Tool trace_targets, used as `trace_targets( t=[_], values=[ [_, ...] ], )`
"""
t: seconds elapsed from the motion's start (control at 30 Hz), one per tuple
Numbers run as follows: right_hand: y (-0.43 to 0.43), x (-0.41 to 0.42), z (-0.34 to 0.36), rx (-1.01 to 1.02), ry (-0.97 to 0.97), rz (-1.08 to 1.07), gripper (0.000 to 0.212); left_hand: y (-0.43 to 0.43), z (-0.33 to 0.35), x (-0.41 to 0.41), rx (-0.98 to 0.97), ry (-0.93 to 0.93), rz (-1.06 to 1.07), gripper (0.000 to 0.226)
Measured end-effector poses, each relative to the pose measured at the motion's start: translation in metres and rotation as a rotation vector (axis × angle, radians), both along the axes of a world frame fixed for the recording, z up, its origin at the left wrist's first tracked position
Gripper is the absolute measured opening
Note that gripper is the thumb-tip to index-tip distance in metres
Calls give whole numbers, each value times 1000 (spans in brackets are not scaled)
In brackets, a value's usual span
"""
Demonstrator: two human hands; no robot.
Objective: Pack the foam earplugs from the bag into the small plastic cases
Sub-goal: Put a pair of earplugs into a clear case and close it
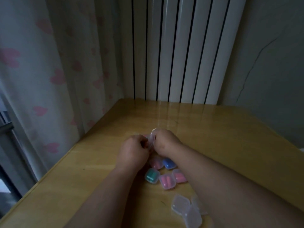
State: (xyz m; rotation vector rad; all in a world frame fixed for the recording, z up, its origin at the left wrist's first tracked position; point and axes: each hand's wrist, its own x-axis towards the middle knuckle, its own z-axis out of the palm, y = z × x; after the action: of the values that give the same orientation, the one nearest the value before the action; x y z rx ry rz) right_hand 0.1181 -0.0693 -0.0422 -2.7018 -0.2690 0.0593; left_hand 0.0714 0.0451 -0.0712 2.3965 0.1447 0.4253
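Note:
My left hand [134, 150] and my right hand [165, 140] are close together above the middle of the wooden table [213, 129]. Both have curled fingers pinching a clear plastic bag [152, 137] between them; a little pink shows inside it. Nearer to me lie small clear cases holding earplugs: two pink ones [167, 181], a pink one [156, 162] under my left wrist, a blue one [168, 163] and a green one [152, 176]. Several empty clear cases [187, 208] lie beside my right forearm.
A white radiator [181, 46] stands behind the table's far edge. A curtain with pink hearts [49, 79] hangs along the left edge. A grey wall [271, 63] is at the right.

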Motion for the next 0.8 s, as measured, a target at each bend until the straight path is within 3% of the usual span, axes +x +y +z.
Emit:
trace_targets(
  t=[0.17,0.33,0.43,0.63,0.8],
  values=[
    [-16,-7,-2,296,-113,-112,14,0,1,0,-3,-16,-8,17],
    [-35,-15,-3,433,-142,-159,8,-1,3,-2,3,6,-1,20],
    [-46,-15,0,528,-100,-193,11,-1,4,-3,-4,24,-3,20],
    [-53,-23,3,930,138,-255,14,-4,7,-6,6,40,-1,21],
    [-55,-27,6,926,90,-314,8,-4,8,-6,53,28,-4,21]
  ],
)
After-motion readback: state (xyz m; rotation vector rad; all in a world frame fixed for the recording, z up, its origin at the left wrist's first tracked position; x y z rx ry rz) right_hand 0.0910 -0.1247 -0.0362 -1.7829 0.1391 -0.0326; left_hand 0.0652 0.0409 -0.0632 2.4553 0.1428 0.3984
